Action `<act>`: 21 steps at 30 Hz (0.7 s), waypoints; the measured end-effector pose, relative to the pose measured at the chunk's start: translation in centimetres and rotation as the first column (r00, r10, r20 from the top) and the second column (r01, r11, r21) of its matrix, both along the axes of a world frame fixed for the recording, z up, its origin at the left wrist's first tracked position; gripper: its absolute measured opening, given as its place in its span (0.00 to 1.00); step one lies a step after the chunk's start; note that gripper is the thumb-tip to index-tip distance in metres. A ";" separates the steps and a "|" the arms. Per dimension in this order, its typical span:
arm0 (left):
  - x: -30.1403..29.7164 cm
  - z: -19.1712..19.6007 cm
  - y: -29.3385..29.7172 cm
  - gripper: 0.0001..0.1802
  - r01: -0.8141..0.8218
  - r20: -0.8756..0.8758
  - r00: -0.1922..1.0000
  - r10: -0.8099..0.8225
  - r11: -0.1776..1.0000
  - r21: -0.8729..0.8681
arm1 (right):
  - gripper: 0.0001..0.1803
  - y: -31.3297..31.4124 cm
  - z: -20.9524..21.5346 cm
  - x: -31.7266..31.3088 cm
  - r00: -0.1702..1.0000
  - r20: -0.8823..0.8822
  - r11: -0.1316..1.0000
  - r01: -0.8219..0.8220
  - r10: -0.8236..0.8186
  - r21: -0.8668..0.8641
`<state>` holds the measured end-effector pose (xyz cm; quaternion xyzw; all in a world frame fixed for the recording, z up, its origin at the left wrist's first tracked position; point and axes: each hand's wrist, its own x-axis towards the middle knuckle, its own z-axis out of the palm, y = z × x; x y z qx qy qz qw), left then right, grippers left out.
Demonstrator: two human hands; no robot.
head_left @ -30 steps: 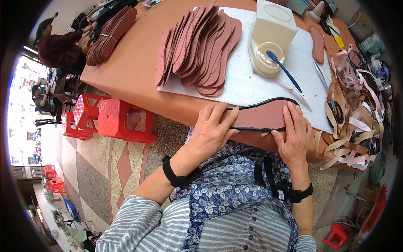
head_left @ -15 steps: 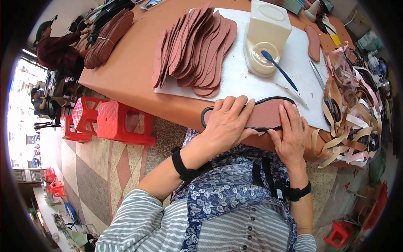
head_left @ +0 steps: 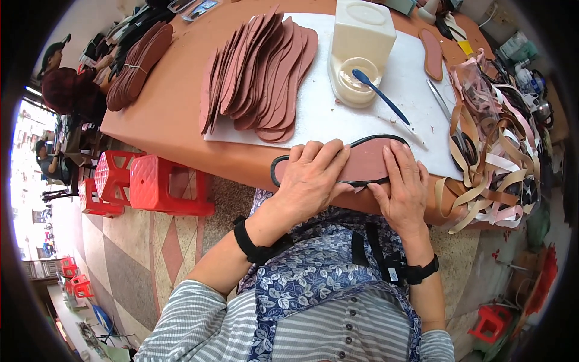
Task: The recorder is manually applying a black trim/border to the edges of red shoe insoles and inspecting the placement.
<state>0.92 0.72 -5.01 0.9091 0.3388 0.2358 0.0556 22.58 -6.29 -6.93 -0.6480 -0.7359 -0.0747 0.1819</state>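
hands [head_left: 310, 178] [head_left: 403, 187] flat on brown insole [head_left: 369, 161], cream glue tub [head_left: 362, 48] beyond

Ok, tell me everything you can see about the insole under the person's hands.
The insole is a flat, reddish-brown, foot-shaped piece, matte like leather or fibreboard, with a thin black strip running round its edge. It lies flat at the near edge of the white board, lengthwise across the view. The left hand presses palm-down over its left half, and the right hand rests fingers on its right end.
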 end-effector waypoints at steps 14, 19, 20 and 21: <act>0.1 -0.2 -0.1 0.34 -0.019 0.003 1.000 0.019 1.000 0.022 | 0.42 2.2 2.7 -1.5 0.985 -0.052 0.986 -0.164 0.164 0.001; 0.2 -0.3 -0.1 0.34 -0.019 -0.006 1.000 0.019 0.998 0.056 | 0.39 2.6 2.0 -1.2 0.977 -0.021 0.977 -0.211 0.211 -0.042; 0.2 -0.3 -0.1 0.34 -0.020 -0.007 1.000 0.021 0.998 0.065 | 0.39 2.6 2.0 -1.1 0.977 -0.022 0.977 -0.211 0.210 -0.044; 0.2 -0.3 -0.1 0.34 -0.019 -0.007 1.000 0.020 0.998 0.063 | 0.38 2.5 2.2 -1.1 0.977 -0.040 0.975 -0.212 0.210 -0.063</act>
